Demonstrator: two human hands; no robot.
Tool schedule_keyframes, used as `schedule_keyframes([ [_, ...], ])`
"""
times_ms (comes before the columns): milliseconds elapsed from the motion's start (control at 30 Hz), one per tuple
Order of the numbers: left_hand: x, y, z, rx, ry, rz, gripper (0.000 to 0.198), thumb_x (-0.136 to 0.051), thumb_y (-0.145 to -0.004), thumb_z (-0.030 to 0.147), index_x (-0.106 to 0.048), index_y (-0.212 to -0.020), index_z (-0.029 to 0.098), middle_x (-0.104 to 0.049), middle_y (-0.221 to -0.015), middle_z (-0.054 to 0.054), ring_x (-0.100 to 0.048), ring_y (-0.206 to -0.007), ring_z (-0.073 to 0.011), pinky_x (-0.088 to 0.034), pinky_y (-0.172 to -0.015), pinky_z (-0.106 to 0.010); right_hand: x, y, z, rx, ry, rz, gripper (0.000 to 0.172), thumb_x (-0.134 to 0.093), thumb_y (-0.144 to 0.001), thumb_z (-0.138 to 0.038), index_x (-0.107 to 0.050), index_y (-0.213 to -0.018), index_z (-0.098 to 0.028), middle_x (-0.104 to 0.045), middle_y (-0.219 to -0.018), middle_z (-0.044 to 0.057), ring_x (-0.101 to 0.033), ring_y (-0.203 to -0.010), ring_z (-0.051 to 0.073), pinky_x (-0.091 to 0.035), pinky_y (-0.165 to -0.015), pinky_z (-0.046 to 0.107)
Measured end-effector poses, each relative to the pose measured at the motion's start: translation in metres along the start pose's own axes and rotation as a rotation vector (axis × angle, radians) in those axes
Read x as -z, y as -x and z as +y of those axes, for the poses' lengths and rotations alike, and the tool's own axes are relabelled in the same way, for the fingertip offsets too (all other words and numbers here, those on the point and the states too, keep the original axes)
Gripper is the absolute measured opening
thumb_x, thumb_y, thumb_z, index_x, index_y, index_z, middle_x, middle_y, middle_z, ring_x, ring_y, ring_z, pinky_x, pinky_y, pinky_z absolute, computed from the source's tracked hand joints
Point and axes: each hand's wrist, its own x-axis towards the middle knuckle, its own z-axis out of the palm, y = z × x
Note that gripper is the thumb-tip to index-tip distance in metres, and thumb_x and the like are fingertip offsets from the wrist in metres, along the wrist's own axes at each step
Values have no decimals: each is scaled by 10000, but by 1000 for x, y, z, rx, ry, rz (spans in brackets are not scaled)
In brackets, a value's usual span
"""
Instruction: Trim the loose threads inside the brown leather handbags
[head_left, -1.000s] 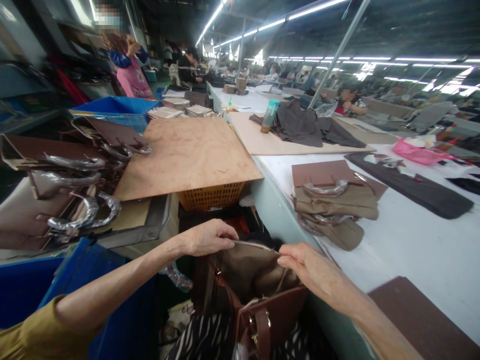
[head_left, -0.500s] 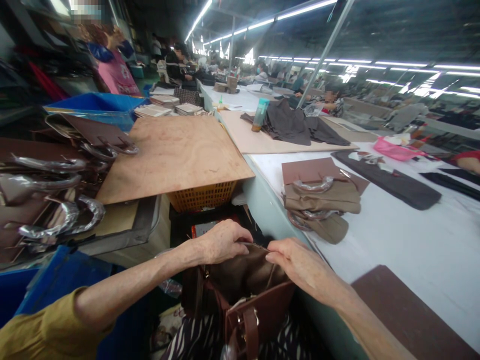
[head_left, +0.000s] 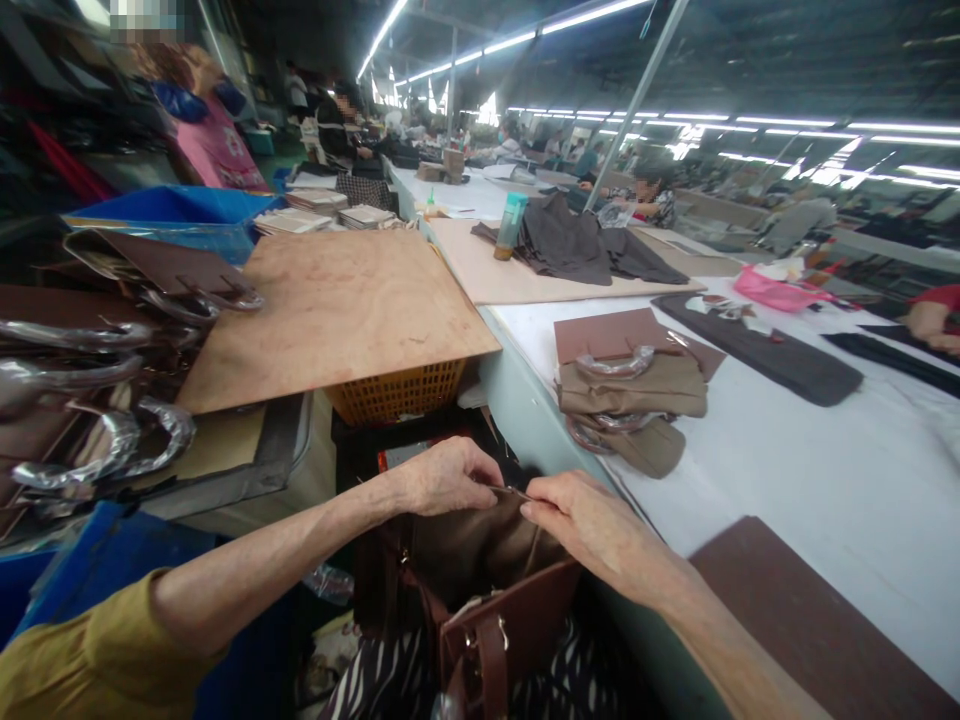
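A brown handbag (head_left: pixel 510 615) rests on my lap, its mouth open and its tan lining (head_left: pixel 480 550) showing. My left hand (head_left: pixel 448 478) pinches the far top edge of the bag between thumb and fingers. Close beside it, my right hand (head_left: pixel 574 512) pinches the same edge, a small gap apart from the left. The fingertips hide part of the edge. A brown strap with metal fittings (head_left: pixel 491 655) hangs on the bag's near side.
Brown bags with wrapped handles (head_left: pixel 112 440) are piled at left. A wooden board (head_left: pixel 345 310) lies over a yellow basket (head_left: pixel 397 395). On the white table (head_left: pixel 780 450) are a folded tan bag (head_left: pixel 637 385), a brown panel (head_left: pixel 817 610) and dark fabric (head_left: pixel 570 240). A blue bin (head_left: pixel 172 205) stands behind.
The whole view has shifted a little, so the surroundings sit slightly further left. Both hands keep their pinch on the bag's edge, the right one marginally closer to the left.
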Motion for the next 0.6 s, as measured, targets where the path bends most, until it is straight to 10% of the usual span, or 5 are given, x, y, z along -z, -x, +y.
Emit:
schedule_keyframes([
  [233, -1, 1, 6, 31, 27, -5, 212, -531, -667, 262, -662, -771, 131, -474, -568, 42, -361, -515, -79, -244, -451, -189, -5, -7, 2, 26, -244, -42, 18, -553, -697, -194, -566, -705, -204, -502, -647, -54, -442, -630, 94, -258, -548, 200],
  [600, -2, 4, 9, 23, 28, -20, 180, -554, -654, 235, -651, -769, 135, -479, -573, 55, -386, -528, -75, -262, -457, -178, -6, -26, 11, -13, -352, -183, 237, -466, -775, -331, -568, -648, -160, -312, -516, -62, -293, -506, 72, -175, -437, 215],
])
